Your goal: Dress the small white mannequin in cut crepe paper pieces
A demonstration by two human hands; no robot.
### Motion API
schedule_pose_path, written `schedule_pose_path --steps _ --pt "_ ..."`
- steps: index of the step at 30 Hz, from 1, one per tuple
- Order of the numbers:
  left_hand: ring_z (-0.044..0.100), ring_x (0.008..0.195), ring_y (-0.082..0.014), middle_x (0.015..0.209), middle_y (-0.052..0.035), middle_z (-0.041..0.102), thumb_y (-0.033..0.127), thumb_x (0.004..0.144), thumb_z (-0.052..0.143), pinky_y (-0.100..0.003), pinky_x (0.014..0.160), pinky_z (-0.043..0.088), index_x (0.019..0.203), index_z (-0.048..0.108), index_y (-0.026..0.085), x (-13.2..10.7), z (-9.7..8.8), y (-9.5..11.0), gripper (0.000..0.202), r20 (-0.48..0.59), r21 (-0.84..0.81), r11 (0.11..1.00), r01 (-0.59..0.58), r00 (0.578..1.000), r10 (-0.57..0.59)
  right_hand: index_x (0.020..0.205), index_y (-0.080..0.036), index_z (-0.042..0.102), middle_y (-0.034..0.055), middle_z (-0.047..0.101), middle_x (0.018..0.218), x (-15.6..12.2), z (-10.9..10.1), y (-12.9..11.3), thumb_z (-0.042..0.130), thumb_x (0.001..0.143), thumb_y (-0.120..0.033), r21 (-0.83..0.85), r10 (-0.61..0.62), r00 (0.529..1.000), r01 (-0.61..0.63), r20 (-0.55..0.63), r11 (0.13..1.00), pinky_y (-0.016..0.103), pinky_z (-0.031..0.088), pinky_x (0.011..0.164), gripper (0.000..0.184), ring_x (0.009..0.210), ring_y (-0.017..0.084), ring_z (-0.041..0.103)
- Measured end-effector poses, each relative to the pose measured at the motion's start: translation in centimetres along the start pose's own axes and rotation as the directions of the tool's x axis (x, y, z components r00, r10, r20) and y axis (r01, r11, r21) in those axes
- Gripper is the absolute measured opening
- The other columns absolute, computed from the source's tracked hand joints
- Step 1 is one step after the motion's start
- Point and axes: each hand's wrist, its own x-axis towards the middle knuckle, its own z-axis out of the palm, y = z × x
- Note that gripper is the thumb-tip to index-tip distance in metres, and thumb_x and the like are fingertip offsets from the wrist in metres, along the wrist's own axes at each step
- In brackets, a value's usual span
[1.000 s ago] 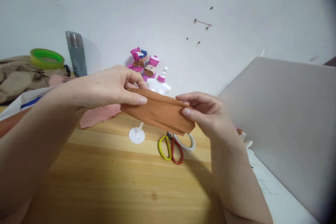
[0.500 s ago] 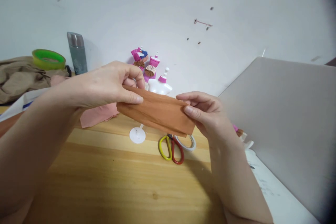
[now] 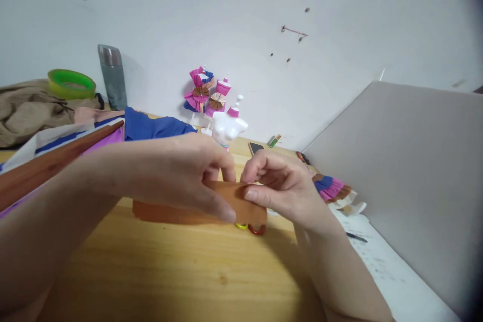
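A long strip of orange-brown crepe paper (image 3: 169, 212) is stretched sideways just above the table, in front of me. My left hand (image 3: 181, 173) is closed on its middle, thumb across the near face and fingers behind. At the strip's right end my right hand (image 3: 283, 186) pinches the upper edge between thumb and fingers. Beneath that end, the red and yellow handles of scissors (image 3: 256, 230) peek out, the rest covered. A white mannequin bust (image 3: 228, 128) with a pink neck band stands just behind the hands.
Small mannequins in pleated pink dresses (image 3: 199, 93) stand near the wall. To the left lie blue paper (image 3: 154, 126), brown rolled paper (image 3: 56, 161), a green tape roll (image 3: 71, 84) and a bottle (image 3: 112, 78). A grey panel (image 3: 407, 171), a pen (image 3: 356, 237) and a phone (image 3: 255, 148) are rightward.
Both hands have come down with the orange strip, which now covers most of the scissors. My left hand has slid right, closer to my right hand, leaving the strip extending leftward below it.
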Motion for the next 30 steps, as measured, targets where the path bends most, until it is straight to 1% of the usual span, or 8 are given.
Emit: schedule_pose_path --steps 4,7,9,11,13,19,25,30 --pt "0.045 0.056 -0.0106 0.064 0.0024 0.054 0.034 0.074 0.063 -0.025 0.047 0.028 0.068 0.058 0.02 1.1 1.2 0.3 0.017 -0.054 0.077 0.996 -0.046 0.997 0.05 0.08 -0.022 0.066 0.0007 0.06 0.069 -0.2 0.3 0.1 0.08 0.073 -0.046 0.056 -0.026 0.997 0.03 -0.071 0.998 0.022 0.041 0.049 0.029 0.057 0.011 0.052" --pt "0.053 0.062 -0.0116 0.069 0.0022 0.059 0.029 0.073 0.06 -0.022 0.051 0.035 0.071 0.059 0.019 1.4 1.1 1.0 0.011 -0.154 -0.022 0.999 -0.03 0.988 0.026 0.092 -0.024 0.067 0.0041 0.065 0.079 -0.4 -0.7 0.1 0.078 0.065 -0.065 0.075 -0.025 0.995 0.032 -0.092 0.997 0.027 0.048 0.053 0.05 0.064 0.017 0.059" --pt "0.058 0.068 -0.0134 0.073 0.0021 0.061 0.032 0.073 0.061 -0.022 0.055 0.041 0.075 0.06 0.019 1.3 1.0 1.6 0.013 -0.311 -0.181 0.979 -0.091 0.95 0.031 0.101 -0.026 0.066 0.0069 0.069 0.092 -0.5 -1.0 0.1 0.079 0.061 -0.068 0.069 -0.02 0.996 0.026 -0.088 0.997 0.033 0.054 0.062 0.059 0.079 0.024 0.065" --pt "0.063 0.078 -0.0167 0.078 0.0014 0.064 0.035 0.073 0.063 -0.024 0.062 0.047 0.081 0.06 0.02 1.2 1.1 2.0 0.018 -0.48 -0.304 0.933 -0.193 0.877 0.025 0.107 -0.027 0.065 0.0074 0.07 0.103 -0.5 -0.8 0.4 0.083 0.063 -0.057 0.103 -0.015 0.995 0.025 -0.094 0.994 0.037 0.057 0.074 0.057 0.094 0.027 0.067" --pt "0.065 0.088 -0.0204 0.082 0.0006 0.066 0.035 0.071 0.065 -0.026 0.068 0.051 0.09 0.059 0.02 1.2 1.3 2.1 0.024 -0.56 -0.366 0.898 -0.244 0.829 -0.003 0.105 -0.027 0.066 0.0064 0.072 0.101 -0.2 -0.1 0.8 0.086 0.065 -0.044 0.176 0.002 0.995 0.016 -0.102 0.984 0.038 0.057 0.079 0.048 0.095 0.026 0.068" --pt "0.068 0.085 -0.02 0.086 -0.0021 0.07 0.033 0.069 0.067 -0.026 0.067 0.052 0.097 0.06 0.018 1.3 0.9 1.8 0.032 -0.452 -0.396 0.899 -0.188 0.892 -0.012 0.079 -0.02 0.072 0.0034 0.072 0.074 1.2 -0.3 1.6 0.082 0.069 -0.035 0.274 0.079 0.996 -0.062 -0.052 0.96 0.033 0.054 0.067 0.021 0.068 0.019 0.066" --pt "0.068 0.082 -0.0189 0.084 0.0005 0.071 0.036 0.066 0.07 -0.021 0.064 0.048 0.106 0.067 0.022 0.6 -0.9 1.5 0.043 -0.404 -0.238 0.971 -0.003 0.91 -0.096 0.068 -0.016 0.066 -0.0004 0.063 0.061 1.3 -1.7 0.7 0.076 0.069 -0.031 0.083 0.254 0.965 -0.259 0.068 0.962 0.023 0.043 0.05 0.018 0.054 0.012 0.056" --pt "0.061 0.065 -0.0149 0.065 0.0024 0.064 0.03 0.066 0.065 -0.02 0.052 0.04 0.077 0.069 0.02 0.9 -1.3 0.3 0.015 -0.385 -0.143 0.985 0.099 0.911 -0.148 0.067 -0.016 0.061 -0.0024 0.055 0.06 1.6 -1.2 0.5 0.075 0.072 -0.034 0.01 0.209 0.975 -0.21 0.081 0.978 0.021 0.036 0.048 0.023 0.054 0.009 0.049"
